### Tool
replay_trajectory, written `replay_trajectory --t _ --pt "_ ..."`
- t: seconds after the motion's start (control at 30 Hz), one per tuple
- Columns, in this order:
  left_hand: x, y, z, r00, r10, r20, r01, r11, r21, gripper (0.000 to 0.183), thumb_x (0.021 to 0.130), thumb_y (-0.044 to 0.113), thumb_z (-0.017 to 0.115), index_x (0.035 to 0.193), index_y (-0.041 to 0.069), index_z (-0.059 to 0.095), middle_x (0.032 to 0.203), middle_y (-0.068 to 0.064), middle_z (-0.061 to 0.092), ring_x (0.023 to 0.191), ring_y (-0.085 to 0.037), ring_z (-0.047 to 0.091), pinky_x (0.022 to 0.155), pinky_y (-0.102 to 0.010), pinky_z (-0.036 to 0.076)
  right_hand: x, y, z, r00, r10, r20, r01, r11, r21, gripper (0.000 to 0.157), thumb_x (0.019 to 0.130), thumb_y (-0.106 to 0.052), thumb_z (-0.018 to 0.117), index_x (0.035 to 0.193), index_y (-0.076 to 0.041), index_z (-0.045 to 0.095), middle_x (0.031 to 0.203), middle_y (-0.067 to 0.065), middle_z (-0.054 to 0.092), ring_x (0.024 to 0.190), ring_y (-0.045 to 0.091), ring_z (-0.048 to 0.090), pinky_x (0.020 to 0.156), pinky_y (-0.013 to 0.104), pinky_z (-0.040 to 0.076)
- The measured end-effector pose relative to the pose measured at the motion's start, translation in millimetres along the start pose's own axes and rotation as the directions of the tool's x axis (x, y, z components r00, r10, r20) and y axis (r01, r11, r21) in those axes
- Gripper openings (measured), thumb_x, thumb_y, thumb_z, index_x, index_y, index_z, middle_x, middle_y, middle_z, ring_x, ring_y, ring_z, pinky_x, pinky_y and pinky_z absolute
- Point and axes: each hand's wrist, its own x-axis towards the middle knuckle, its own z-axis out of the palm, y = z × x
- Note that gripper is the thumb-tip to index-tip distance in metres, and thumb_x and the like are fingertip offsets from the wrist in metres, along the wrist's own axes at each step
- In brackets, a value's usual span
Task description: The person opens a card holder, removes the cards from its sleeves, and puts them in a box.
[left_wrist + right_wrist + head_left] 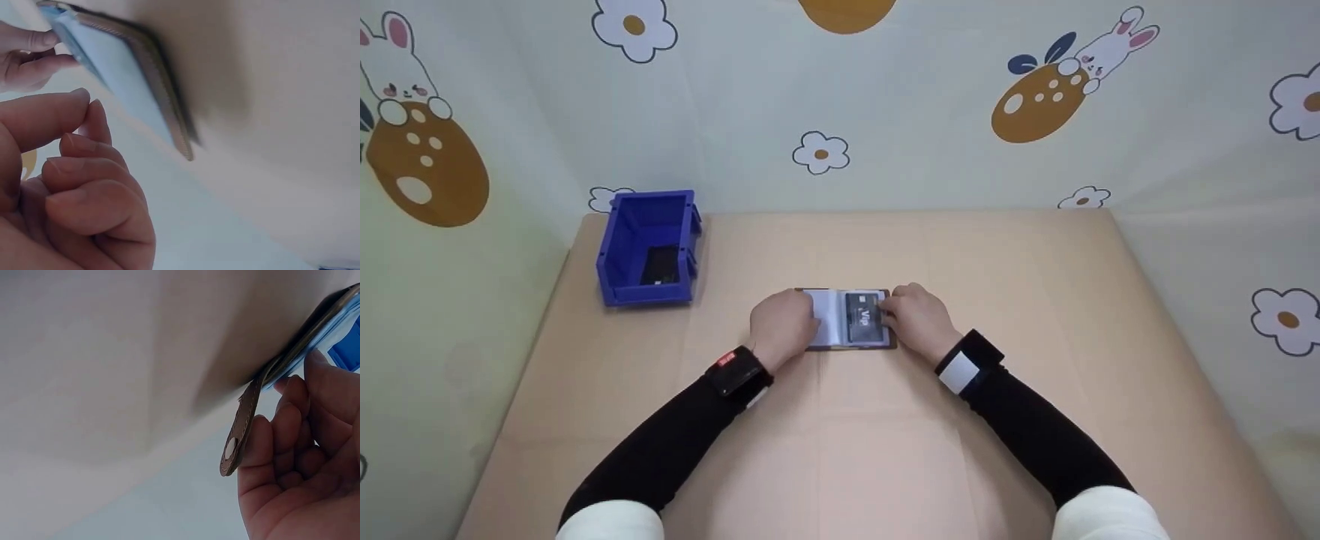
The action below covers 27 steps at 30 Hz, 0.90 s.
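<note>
"Vip" in pale sideways letters on a dark card [864, 330], wristband's [742, 379] red label [726, 358] illegible

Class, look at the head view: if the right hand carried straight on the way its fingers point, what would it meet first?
The right hand would most likely meet the dark Vip card in the open wallet first; its fingertips appear at the card's edge, though depth is unclear.

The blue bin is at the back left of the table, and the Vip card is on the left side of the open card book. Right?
Almost: in the head view, the Vip card is on the right side of the open card book, not the left. The blue bin is where you said.
</note>
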Motion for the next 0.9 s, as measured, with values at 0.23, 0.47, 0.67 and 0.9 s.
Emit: replay_trajectory --t 0.23,0.47,0.67,0.9 --pt "8.0 17.9 3.7 0.999 0.033 -0.034 -0.035 0.999 -0.04 0.015 0.087 0.014 0.065 0.075 0.005 0.067 0.07 -0.007 0.061 0.062 -0.023 0.057 0.05 -0.042 0.048 -0.5 1.2 2.3 1.0 -0.001 -0.008 0.001 1.0 -0.009 0.018 0.085 -0.012 0.076 0.102 -0.006 0.078 0.086 0.008 0.065 0.079 0.026 0.057 0.069 0.04 0.05" --pt "12.5 28.1 15.8 1.0 0.011 -0.009 -0.012 0.999 -0.049 0.012 0.086 0.008 0.062 0.075 0.006 0.066 0.079 -0.01 0.067 0.072 -0.027 0.065 0.056 -0.046 0.053 0.0 1.7 4.2 1.0 0.006 0.008 -0.006 1.0 -0.017 0.017 0.086 -0.014 0.076 0.101 -0.006 0.078 0.086 0.007 0.065 0.079 0.024 0.058 0.069 0.038 0.05" --pt "13.8 29.9 22.0 1.0 0.008 0.009 -0.008 0.998 -0.068 0.013 0.085 0.011 0.065 0.074 0.005 0.066 0.079 -0.011 0.067 0.072 -0.027 0.064 0.059 -0.046 0.053 0.3 1.0 3.7 1.0 0.005 0.0 -0.005 1.0 -0.014 0.017 0.085 -0.012 0.076 0.101 -0.006 0.078 0.087 0.008 0.066 0.08 0.026 0.058 0.07 0.039 0.049" --pt "15.5 30.3 30.2 0.999 0.013 0.032 -0.01 0.997 -0.076 0.016 0.086 0.014 0.067 0.072 0.007 0.064 0.076 -0.007 0.065 0.068 -0.023 0.061 0.058 -0.044 0.052 0.6 2.3 4.8 1.0 0.007 0.0 -0.007 1.0 -0.015 0.016 0.085 -0.011 0.075 0.1 -0.007 0.078 0.085 0.007 0.065 0.079 0.025 0.058 0.069 0.039 0.049"
